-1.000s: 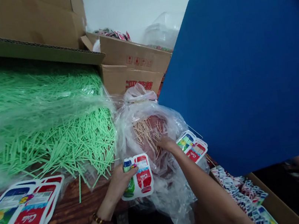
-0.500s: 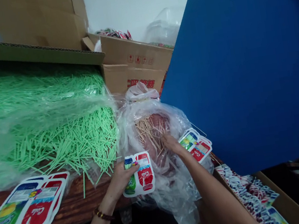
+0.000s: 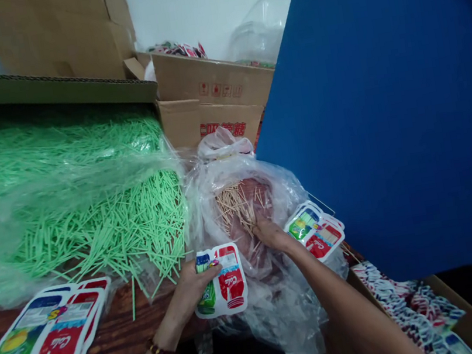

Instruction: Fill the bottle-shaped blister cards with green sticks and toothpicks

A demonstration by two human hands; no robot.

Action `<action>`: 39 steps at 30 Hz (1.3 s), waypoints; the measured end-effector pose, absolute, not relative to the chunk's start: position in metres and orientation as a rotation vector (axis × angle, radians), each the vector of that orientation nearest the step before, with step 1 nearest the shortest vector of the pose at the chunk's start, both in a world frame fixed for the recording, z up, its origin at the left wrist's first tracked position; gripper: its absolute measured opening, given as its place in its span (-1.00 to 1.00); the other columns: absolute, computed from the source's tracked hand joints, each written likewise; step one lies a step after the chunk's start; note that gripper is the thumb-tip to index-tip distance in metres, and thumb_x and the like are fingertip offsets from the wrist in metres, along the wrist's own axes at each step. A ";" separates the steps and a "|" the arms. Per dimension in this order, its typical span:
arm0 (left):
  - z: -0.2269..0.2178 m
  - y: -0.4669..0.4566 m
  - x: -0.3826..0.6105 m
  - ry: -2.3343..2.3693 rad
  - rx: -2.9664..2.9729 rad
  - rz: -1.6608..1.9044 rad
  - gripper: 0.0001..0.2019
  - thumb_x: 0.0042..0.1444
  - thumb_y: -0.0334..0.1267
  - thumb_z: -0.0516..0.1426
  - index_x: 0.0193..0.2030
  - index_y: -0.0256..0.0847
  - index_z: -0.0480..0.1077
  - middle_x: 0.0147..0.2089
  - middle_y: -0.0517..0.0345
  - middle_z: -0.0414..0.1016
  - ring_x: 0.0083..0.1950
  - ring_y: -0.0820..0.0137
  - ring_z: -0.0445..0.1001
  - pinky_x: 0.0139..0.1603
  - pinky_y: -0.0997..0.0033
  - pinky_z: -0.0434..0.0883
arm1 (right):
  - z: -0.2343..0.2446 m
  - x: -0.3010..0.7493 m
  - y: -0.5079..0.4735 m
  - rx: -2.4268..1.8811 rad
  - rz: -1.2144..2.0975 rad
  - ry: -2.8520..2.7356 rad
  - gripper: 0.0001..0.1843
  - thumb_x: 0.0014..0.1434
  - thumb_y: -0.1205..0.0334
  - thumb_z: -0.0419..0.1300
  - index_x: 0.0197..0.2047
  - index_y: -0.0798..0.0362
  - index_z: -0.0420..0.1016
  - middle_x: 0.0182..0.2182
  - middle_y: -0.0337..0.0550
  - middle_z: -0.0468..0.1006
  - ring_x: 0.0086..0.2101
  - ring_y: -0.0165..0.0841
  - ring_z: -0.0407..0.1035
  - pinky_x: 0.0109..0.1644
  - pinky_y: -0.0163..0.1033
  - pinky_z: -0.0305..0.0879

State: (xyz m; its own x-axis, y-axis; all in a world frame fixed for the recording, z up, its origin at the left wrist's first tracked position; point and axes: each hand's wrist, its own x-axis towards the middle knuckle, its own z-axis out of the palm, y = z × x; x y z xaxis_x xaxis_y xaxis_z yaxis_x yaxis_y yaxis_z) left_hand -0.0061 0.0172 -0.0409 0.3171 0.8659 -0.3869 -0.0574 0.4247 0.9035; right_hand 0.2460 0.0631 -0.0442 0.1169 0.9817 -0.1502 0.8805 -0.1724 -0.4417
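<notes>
My left hand (image 3: pixel 196 280) is closed on a flat packet (image 3: pixel 232 281) printed with a red cola bottle and a green bottle, thumb across its front. In front of it, a clear plastic bag (image 3: pixel 283 179) lies open with thin tan sticks (image 3: pixel 231 201) loose inside. My right hand (image 3: pixel 270 233) reaches into that bag, its fingers drawn together on some tan sticks; the fingertips are partly hidden. Just right of the right wrist lies a small stack of similar packets (image 3: pixel 318 235). Another stack of packets (image 3: pixel 50 344) rests at the left on the dark wooden table (image 3: pixel 152 331).
Bright green sticks (image 3: pixel 134 210) fill a plastic-lined box at the left, some spilling toward the table edge. Cardboard boxes (image 3: pixel 212 77) stand behind. A large blue panel (image 3: pixel 387 119) blocks the right side. Below it, an open carton holds many packets (image 3: pixel 396 301).
My right hand has shifted slightly left and deeper among the tan sticks. My left hand keeps the packet in nearly the same place. The view has shifted a little.
</notes>
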 end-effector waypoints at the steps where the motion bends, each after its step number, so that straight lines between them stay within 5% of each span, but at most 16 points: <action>1: -0.041 0.017 -0.006 1.074 0.934 0.736 -0.77 -0.09 -0.20 0.30 -0.32 -0.30 0.48 -0.40 0.06 0.64 -0.43 0.26 0.59 -0.40 0.36 0.48 | -0.046 0.250 0.061 -2.089 0.622 -1.808 -0.56 0.17 0.26 0.03 0.12 0.19 0.26 -0.03 0.14 0.48 -0.04 -0.17 0.38 0.00 -0.16 0.24; 12: -0.044 0.017 -0.005 1.074 0.896 0.734 -0.76 -0.11 -0.18 0.32 -0.32 -0.26 0.48 -0.41 0.11 0.65 -0.39 0.23 0.60 -0.36 0.35 0.49 | -0.066 0.272 0.047 -1.639 0.820 -1.296 -0.78 0.10 0.14 0.04 -0.28 0.08 0.40 -0.39 -0.16 0.52 -0.36 -0.30 0.38 -0.22 -0.20 0.32; 21: -0.033 0.013 -0.003 1.089 0.856 0.789 -0.74 -0.15 -0.19 0.35 -0.33 -0.27 0.48 -0.39 0.10 0.65 -0.39 0.23 0.60 -0.33 0.34 0.50 | -0.054 0.238 0.066 -1.367 0.994 -1.197 -0.68 0.13 -0.07 0.07 -0.34 0.04 0.35 -0.50 -0.20 0.48 -0.52 -0.35 0.36 -0.38 -0.23 0.34; 28: -0.034 0.006 -0.012 1.185 0.858 0.786 -0.70 -0.24 -0.12 0.37 -0.42 -0.27 0.48 -0.47 0.12 0.63 -0.43 0.23 0.58 -0.39 0.37 0.48 | -0.073 0.211 0.051 -1.289 1.007 -1.226 -0.73 0.18 0.00 0.09 -0.22 0.03 0.38 -0.31 -0.19 0.50 -0.25 -0.32 0.37 -0.05 -0.21 0.24; 39: -0.030 -0.003 -0.015 1.211 0.810 0.820 -0.73 -0.22 -0.15 0.38 -0.43 -0.28 0.52 -0.47 0.12 0.65 -0.46 0.26 0.58 -0.42 0.40 0.49 | -0.069 0.204 0.038 -1.244 1.099 -1.352 -0.77 0.27 0.09 0.03 -0.23 0.02 0.44 -0.32 -0.23 0.52 -0.27 -0.36 0.36 -0.12 -0.29 0.21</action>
State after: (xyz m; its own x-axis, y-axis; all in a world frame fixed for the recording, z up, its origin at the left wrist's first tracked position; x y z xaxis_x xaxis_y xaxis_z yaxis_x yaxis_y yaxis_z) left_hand -0.0153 -0.0035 -0.0298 0.1572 0.8744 -0.4591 -0.1015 0.4767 0.8732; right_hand 0.2042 0.0377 -0.0686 -0.0194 0.9972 0.0723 0.1329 0.0742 -0.9883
